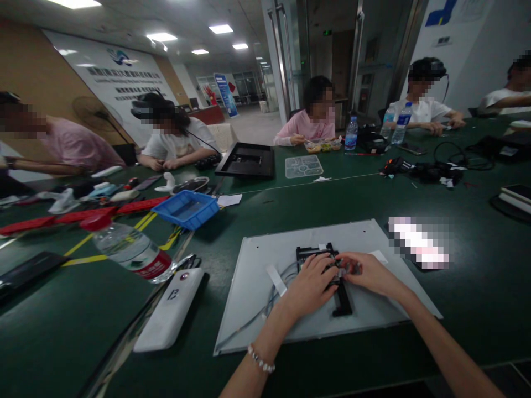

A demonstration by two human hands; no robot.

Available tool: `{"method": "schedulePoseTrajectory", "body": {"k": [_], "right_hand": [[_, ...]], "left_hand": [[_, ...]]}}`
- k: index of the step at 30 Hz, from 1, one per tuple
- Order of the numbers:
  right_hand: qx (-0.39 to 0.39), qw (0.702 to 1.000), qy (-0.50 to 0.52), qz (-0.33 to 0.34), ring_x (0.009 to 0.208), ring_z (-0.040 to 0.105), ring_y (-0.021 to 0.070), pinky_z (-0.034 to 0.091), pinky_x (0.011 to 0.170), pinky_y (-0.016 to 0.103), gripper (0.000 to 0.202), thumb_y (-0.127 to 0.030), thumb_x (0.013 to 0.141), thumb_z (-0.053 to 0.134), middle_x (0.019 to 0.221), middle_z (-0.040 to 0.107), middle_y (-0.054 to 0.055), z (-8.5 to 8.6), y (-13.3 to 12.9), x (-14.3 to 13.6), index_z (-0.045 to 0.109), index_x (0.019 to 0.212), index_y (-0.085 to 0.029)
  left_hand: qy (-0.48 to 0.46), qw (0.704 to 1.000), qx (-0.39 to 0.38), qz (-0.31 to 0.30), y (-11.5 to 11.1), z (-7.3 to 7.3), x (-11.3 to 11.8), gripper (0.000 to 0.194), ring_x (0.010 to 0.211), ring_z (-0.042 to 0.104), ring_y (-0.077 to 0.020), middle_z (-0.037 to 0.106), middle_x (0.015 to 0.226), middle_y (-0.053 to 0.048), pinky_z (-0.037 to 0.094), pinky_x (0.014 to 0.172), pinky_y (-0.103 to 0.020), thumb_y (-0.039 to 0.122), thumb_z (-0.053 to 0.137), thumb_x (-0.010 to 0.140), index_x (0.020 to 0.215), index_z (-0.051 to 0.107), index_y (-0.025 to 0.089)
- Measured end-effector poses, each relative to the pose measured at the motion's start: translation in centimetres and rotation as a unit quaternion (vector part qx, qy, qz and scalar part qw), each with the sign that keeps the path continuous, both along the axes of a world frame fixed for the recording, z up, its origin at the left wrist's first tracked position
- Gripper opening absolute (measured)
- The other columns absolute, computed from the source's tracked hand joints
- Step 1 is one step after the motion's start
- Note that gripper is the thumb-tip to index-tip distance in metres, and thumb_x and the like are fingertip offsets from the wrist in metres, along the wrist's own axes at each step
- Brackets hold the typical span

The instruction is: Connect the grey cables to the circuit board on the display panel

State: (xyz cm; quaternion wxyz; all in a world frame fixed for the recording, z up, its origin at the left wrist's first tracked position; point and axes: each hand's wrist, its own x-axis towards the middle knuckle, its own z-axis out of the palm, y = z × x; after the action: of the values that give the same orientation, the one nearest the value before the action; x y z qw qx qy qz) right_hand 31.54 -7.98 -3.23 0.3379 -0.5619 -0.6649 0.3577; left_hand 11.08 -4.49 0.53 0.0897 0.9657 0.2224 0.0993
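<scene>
A black plastic frame (343, 301) lies on a white board (253, 276) in front of me. My left hand (311, 282) is closed over the frame's middle, its fingers bent and pressed on it. From the right, my right hand (365, 271) meets the left fingertips at the frame, thumb and fingers pinched; whatever small thing sits between them is hidden. A grey cable (249, 322) loops out from under my left hand across the board. A white paper strip (276, 280) crosses the cable, and another white label (379, 256) shows beyond my right hand.
Left of the board are a white power bank (172, 309), a tilted water bottle (128, 251) and a blue basket (186, 209). A phone with a blurred, bright screen (418, 243) lies to the right. Several people sit around the green table (332, 199), one beside an open food box (323, 145).
</scene>
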Motion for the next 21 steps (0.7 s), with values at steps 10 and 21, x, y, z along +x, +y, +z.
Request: {"method": "schedulePoseTrajectory", "body": {"k": [10,21], "right_hand": [[-0.002,1.000,0.015,-0.012,0.073,0.059,0.0154,0.046,0.066,0.028,0.031,-0.023,0.075,0.060,0.088,0.066,0.002,-0.49,0.30,0.13,0.061,0.105,-0.023],[0.009,1.000,-0.019,-0.005,0.069,0.057,0.0158,0.045,0.062,0.028,0.023,-0.027,0.074,0.062,0.083,0.066,0.003,-0.28,0.10,0.19,0.064,0.095,-0.021]], "left_hand": [[-0.006,1.000,0.000,-0.002,0.02,-0.25,0.01,0.031,0.129,0.030,-0.0240,0.044,0.129,-0.007,0.026,0.106,-0.047,0.025,0.051,0.086,0.116,0.044,0.021],[-0.002,1.000,0.008,0.000,0.01,-0.41,0.05,0.034,0.130,0.028,-0.0222,0.043,0.129,-0.006,0.025,0.108,-0.044,0.024,0.052,0.085,0.118,0.043,0.021]]}}
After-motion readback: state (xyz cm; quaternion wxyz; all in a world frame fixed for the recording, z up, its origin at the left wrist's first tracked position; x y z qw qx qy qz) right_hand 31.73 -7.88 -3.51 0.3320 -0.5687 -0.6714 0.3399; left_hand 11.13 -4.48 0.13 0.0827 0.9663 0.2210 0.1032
